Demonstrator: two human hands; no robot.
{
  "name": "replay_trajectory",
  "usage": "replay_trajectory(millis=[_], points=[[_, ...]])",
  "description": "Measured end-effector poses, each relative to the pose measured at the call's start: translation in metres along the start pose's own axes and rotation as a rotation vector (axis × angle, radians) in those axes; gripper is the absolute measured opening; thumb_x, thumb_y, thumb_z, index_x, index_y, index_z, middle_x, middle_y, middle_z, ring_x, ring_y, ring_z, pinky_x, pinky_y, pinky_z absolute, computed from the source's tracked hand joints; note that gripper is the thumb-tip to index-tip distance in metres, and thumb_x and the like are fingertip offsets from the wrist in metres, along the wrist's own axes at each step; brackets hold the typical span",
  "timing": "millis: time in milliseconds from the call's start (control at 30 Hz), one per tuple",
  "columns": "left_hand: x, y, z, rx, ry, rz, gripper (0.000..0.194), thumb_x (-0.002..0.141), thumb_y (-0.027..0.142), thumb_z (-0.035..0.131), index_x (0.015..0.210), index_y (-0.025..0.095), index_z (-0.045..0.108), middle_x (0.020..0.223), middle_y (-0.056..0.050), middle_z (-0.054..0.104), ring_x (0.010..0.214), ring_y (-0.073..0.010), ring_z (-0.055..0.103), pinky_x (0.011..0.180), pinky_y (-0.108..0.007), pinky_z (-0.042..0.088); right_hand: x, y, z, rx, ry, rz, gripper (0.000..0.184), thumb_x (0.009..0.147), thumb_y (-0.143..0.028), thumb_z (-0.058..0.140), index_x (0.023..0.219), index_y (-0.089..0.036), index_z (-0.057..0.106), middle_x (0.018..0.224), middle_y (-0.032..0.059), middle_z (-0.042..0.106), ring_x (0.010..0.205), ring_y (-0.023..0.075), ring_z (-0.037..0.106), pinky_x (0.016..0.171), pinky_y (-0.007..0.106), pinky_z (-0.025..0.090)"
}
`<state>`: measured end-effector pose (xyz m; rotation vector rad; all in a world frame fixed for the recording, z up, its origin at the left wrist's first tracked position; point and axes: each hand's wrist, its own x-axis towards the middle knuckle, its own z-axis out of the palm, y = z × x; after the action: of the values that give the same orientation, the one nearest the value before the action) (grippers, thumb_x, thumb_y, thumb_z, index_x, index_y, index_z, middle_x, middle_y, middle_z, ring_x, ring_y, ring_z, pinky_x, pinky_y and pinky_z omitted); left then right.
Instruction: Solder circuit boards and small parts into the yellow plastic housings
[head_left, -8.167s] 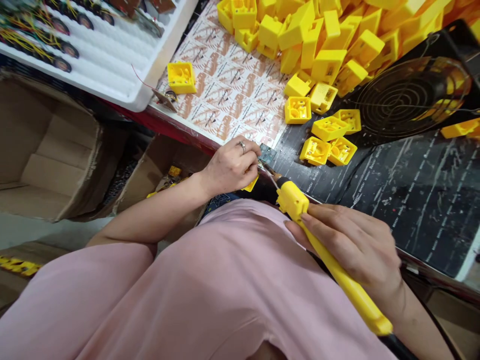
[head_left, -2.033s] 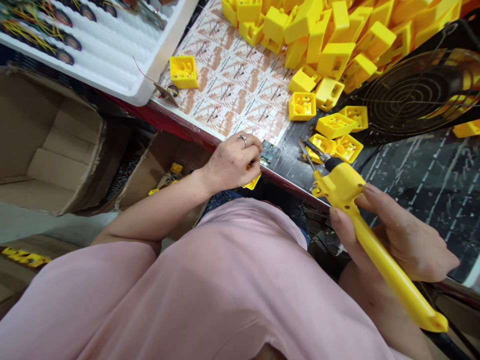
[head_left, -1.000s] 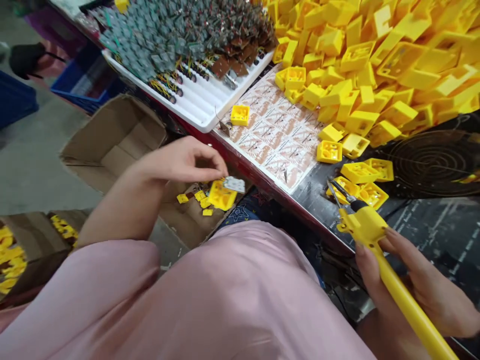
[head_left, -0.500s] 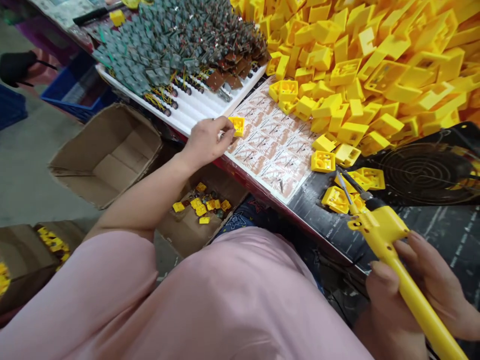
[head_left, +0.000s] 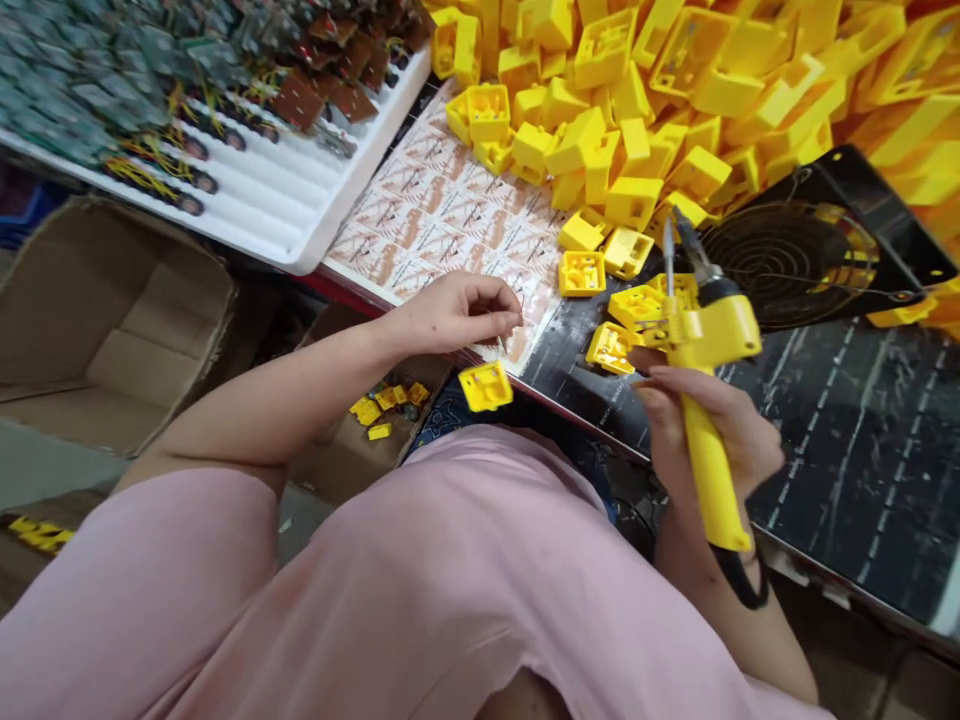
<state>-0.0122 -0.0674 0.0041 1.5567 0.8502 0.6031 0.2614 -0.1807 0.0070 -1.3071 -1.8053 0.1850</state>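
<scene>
My left hand [head_left: 469, 315] is pinched shut at the table's front edge, palm down. From its fingertips a small open yellow plastic housing [head_left: 486, 387] hangs just beyond the edge, apparently by a thin part that I cannot make out clearly. My right hand [head_left: 709, 425] is wrapped round the handle of a yellow soldering gun [head_left: 712, 335]. The gun's dark tip and thin feed tube point up and away, over a few loose yellow housings [head_left: 581, 273] on the black mat [head_left: 832, 440].
A big pile of yellow housings [head_left: 600, 150] lies at the back, beside a black fan [head_left: 780, 260]. On the left stands a white foam tray [head_left: 300, 215] with wired circuit boards [head_left: 150, 90]. Below the table edge are cardboard boxes [head_left: 112, 330], one holding yellow pieces [head_left: 386, 398].
My left hand let go of the earlier housing with its board, reached to the housing by the tray, and brought that one back to the front edge. The soldering gun has swung more upright.
</scene>
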Motion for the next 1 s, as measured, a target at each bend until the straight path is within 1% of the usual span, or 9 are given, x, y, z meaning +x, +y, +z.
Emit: replay_trajectory(millis=[67, 167, 300, 433, 500, 667, 833, 900, 1000], points=[[0.001, 0.001, 0.001, 0.052, 0.006, 0.01, 0.025, 0.079, 0.038, 0.077, 0.079, 0.015, 0.067, 0.071, -0.001, 0.07, 0.064, -0.0112, 0.064, 0.062, -0.023, 0.053, 0.003, 0.0, 0.011, 0.052, -0.082, -0.084, 0.038, 0.088, -0.038, 0.084, 0.119, -0.026, 0.066, 0.114, 0.0075, 0.081, 0.1, 0.0239, 0.08, 0.089, 0.033, 0.066], [0.003, 0.0, 0.004, -0.005, 0.091, -0.034, 0.027, 0.081, 0.041, 0.077, 0.082, 0.016, 0.066, 0.072, -0.001, 0.07, 0.062, -0.0112, 0.064, 0.059, -0.022, 0.053, 0.004, -0.005, 0.03, 0.047, -0.098, -0.124, 0.057, 0.08, -0.052, 0.088, 0.124, -0.026, 0.062, 0.112, 0.0075, 0.08, 0.104, 0.0258, 0.079, 0.091, 0.037, 0.066], [0.006, -0.007, 0.007, -0.166, 0.275, -0.032, 0.033, 0.087, 0.048, 0.075, 0.087, 0.018, 0.06, 0.077, -0.002, 0.07, 0.059, -0.0112, 0.066, 0.055, -0.024, 0.055, -0.001, -0.009, 0.047, 0.061, -0.058, -0.107, 0.04, 0.095, -0.041, 0.074, 0.131, -0.028, 0.06, 0.111, 0.0041, 0.08, 0.101, 0.0221, 0.079, 0.093, 0.034, 0.065], [0.005, -0.013, 0.005, -0.116, 0.296, -0.01, 0.034, 0.085, 0.049, 0.076, 0.086, 0.017, 0.062, 0.079, -0.003, 0.072, 0.064, -0.0125, 0.067, 0.058, -0.025, 0.057, -0.002, -0.008, 0.054, 0.023, 0.005, -0.113, 0.026, 0.105, -0.028, 0.058, 0.131, -0.032, 0.061, 0.107, -0.0014, 0.08, 0.086, 0.0157, 0.079, 0.085, 0.029, 0.063], [0.003, -0.012, 0.0, 0.001, 0.273, 0.029, 0.03, 0.083, 0.044, 0.077, 0.085, 0.017, 0.067, 0.079, -0.002, 0.073, 0.067, -0.0128, 0.068, 0.062, -0.024, 0.056, 0.001, -0.01, 0.061, -0.045, 0.002, -0.136, 0.017, 0.102, -0.035, 0.065, 0.118, -0.03, 0.064, 0.099, -0.0016, 0.079, 0.082, 0.0163, 0.076, 0.08, 0.029, 0.06], [0.001, -0.001, -0.022, 0.351, 0.114, 0.136, 0.016, 0.08, 0.034, 0.069, 0.084, 0.019, 0.073, 0.082, -0.001, 0.075, 0.076, -0.014, 0.069, 0.071, -0.024, 0.054, 0.007, -0.023, 0.087, -0.184, -0.102, -0.21, 0.051, 0.089, -0.07, 0.07, 0.11, -0.024, 0.062, 0.095, 0.0068, 0.073, 0.085, 0.0257, 0.068, 0.078, 0.039, 0.052], [-0.003, 0.003, -0.032, 0.731, -0.118, 0.292, 0.011, 0.082, 0.028, 0.066, 0.077, 0.023, 0.075, 0.074, 0.001, 0.072, 0.078, -0.0174, 0.065, 0.1, -0.039, 0.05, 0.013, -0.016, 0.086, -0.174, -0.219, -0.209, 0.034, 0.101, -0.048, 0.063, 0.124, -0.024, 0.059, 0.1, 0.0077, 0.072, 0.088, 0.0253, 0.067, 0.077, 0.037, 0.051], [-0.006, 0.0, -0.026, 0.836, -0.129, 0.332, 0.013, 0.084, 0.027, 0.064, 0.078, 0.024, 0.075, 0.073, 0.001, 0.072, 0.081, -0.0187, 0.063, 0.113, -0.047, 0.042, 0.021, -0.006, 0.079, -0.13, -0.23, -0.256, 0.026, 0.101, -0.038, 0.064, 0.124, -0.024, 0.06, 0.099, 0.0056, 0.074, 0.086, 0.0222, 0.068, 0.078, 0.035, 0.053], [-0.008, -0.006, -0.013, 0.903, -0.096, 0.336, 0.018, 0.088, 0.027, 0.059, 0.08, 0.023, 0.074, 0.076, -0.001, 0.071, 0.083, -0.0193, 0.062, 0.118, -0.052, 0.038, 0.032, 0.003, 0.066, -0.111, -0.182, -0.339, 0.019, 0.1, -0.031, 0.069, 0.117, -0.024, 0.063, 0.1, 0.0026, 0.077, 0.084, 0.0177, 0.071, 0.083, 0.032, 0.056]])
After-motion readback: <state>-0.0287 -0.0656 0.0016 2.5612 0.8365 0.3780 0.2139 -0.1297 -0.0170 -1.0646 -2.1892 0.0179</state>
